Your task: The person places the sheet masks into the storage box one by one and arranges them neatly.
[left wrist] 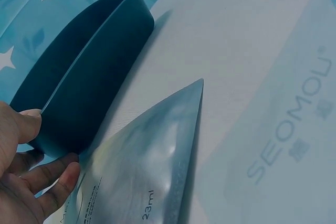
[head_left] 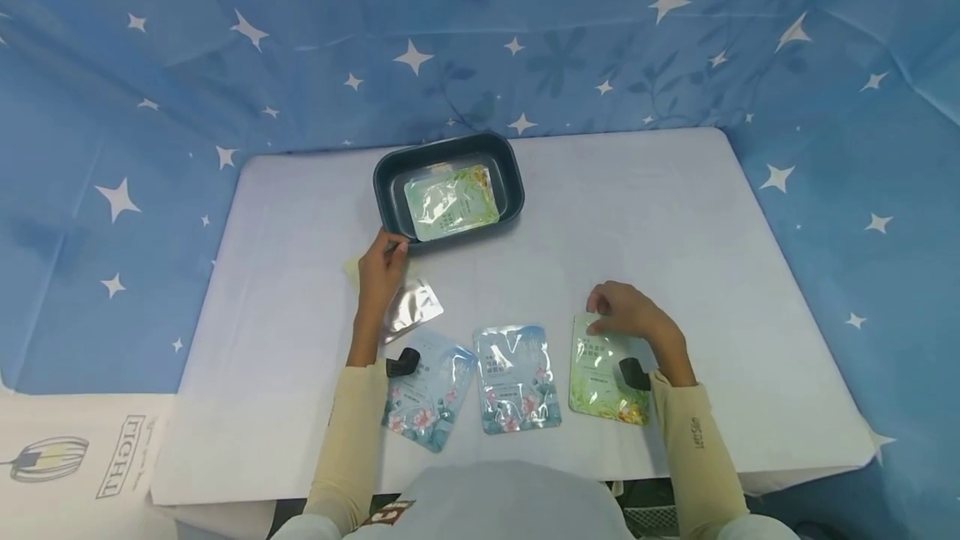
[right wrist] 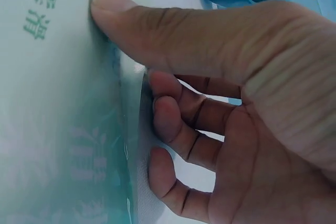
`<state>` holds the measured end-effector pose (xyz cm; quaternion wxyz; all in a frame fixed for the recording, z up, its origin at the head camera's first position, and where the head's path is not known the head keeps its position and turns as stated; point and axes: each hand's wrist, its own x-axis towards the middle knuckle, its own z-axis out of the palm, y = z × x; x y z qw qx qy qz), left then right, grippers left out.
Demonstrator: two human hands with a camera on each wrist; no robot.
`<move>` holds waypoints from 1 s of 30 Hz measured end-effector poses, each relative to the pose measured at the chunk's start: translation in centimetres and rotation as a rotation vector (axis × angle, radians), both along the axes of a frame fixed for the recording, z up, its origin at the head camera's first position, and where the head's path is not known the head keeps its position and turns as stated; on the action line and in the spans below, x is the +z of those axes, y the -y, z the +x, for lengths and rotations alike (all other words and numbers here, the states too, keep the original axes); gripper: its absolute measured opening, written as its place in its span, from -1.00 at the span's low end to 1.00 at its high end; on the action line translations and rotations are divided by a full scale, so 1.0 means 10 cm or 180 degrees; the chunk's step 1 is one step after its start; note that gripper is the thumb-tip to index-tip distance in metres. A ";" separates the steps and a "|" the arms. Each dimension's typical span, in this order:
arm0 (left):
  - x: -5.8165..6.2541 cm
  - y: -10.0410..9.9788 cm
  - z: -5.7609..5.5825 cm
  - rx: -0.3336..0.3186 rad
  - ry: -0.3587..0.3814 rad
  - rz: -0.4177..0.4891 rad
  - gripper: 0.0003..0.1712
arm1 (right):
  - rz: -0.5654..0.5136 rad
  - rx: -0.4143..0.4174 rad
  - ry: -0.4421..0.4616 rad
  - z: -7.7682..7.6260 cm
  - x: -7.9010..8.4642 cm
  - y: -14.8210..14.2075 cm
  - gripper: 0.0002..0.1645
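Note:
My left hand [head_left: 381, 273] is at the near left corner of a dark blue rectangular bin [head_left: 448, 148]. The thumb lies on the rim and the fingers curl under the outer wall, gripping it. Inside the bin lies a green face-mask packet [head_left: 453, 205]. On the right, my right hand [head_left: 636, 312] pinches the far edge of another green face-mask packet [head_left: 606, 382] lying on the table. The right wrist view shows the thumb [right wrist: 126, 22] on its printed face and the other fingertips curled at its edge. A silver-backed packet [head_left: 412, 307] lies beside the left wrist, partly hidden by it.
Two blue floral face-mask packets [head_left: 517, 377] lie near the table's front, one partly under the left wrist. A white cloth covers the table [head_left: 630, 215]. Blue star-patterned curtains [head_left: 480, 40] hang behind and at the sides. A printed box [head_left: 75, 448] stands at the lower left.

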<state>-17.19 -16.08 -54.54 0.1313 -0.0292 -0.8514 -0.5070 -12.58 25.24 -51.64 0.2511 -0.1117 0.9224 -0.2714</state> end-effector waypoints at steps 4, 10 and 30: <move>0.02 0.00 -0.01 0.0004 0.0032 0.0008 -0.87 | -0.0002 -0.0080 -0.0014 -0.02 -0.03 0.00 -0.76; 0.02 0.01 0.00 0.0022 0.0086 -0.0010 -0.87 | -0.0323 -0.0193 -0.0396 -0.02 -0.05 -0.09 -0.85; 0.02 0.00 0.00 0.0054 0.0082 -0.0108 -0.77 | -0.0640 -0.1204 -0.0232 -0.04 -0.09 -0.29 -0.49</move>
